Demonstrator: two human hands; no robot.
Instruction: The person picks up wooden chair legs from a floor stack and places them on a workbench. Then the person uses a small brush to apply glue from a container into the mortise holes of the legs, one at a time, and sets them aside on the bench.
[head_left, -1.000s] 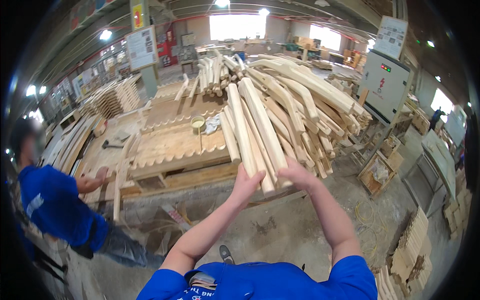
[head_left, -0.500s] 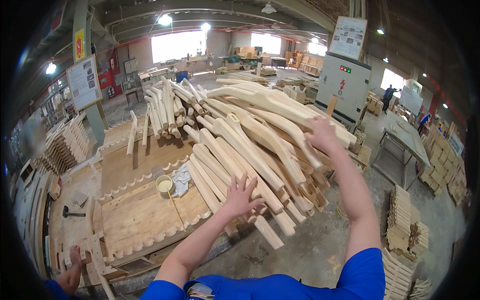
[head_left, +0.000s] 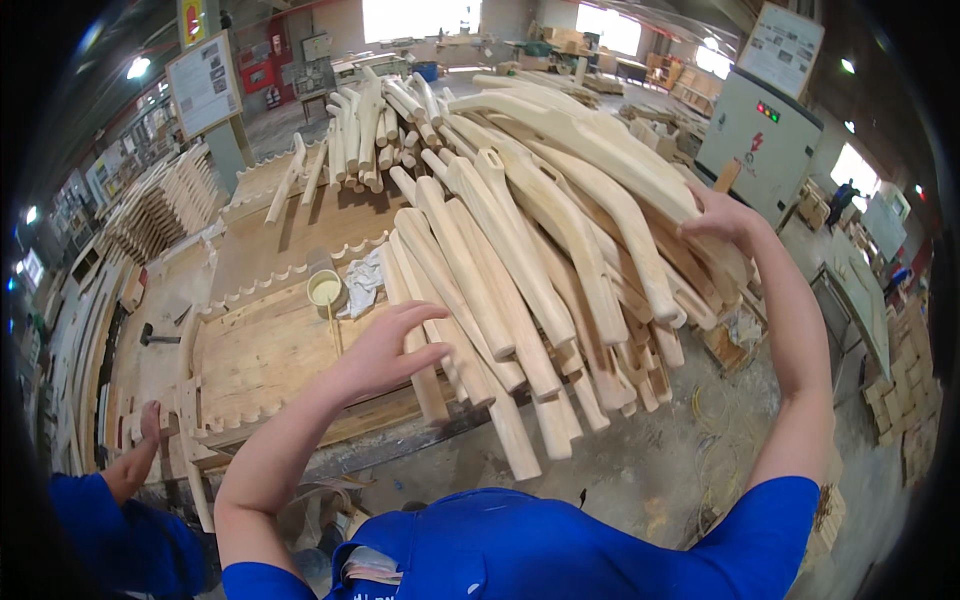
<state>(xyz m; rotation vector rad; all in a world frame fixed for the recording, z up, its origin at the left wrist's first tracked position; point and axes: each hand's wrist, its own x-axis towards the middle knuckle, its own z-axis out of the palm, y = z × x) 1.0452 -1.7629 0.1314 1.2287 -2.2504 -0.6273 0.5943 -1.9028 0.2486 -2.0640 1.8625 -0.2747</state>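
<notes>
A large heap of pale, shaped wooden chair parts (head_left: 500,230) lies in front of me, its near ends jutting past the bench edge. My left hand (head_left: 395,340) hovers at the heap's near left side, fingers spread and holding nothing. At the heap's right side, my right hand (head_left: 722,215) grips the near end of a broad curved wooden piece (head_left: 615,140) on top, thumb and fingers around its edge. Some of the right fingers are hidden behind the piece. Beneath it runs another bent wooden leg (head_left: 640,235).
Left of the heap, a scallop-edged wooden bench (head_left: 265,345) bears a cup of pale paste (head_left: 325,288), a white rag (head_left: 366,280) and a hammer (head_left: 160,336). Another person's hand (head_left: 150,422) is at lower left. A grey electrical cabinet (head_left: 757,140) stands at far right.
My left hand has lifted off the near wooden pieces and moved left. My right hand has shifted along the top piece to its end. The whole view has tilted downward.
</notes>
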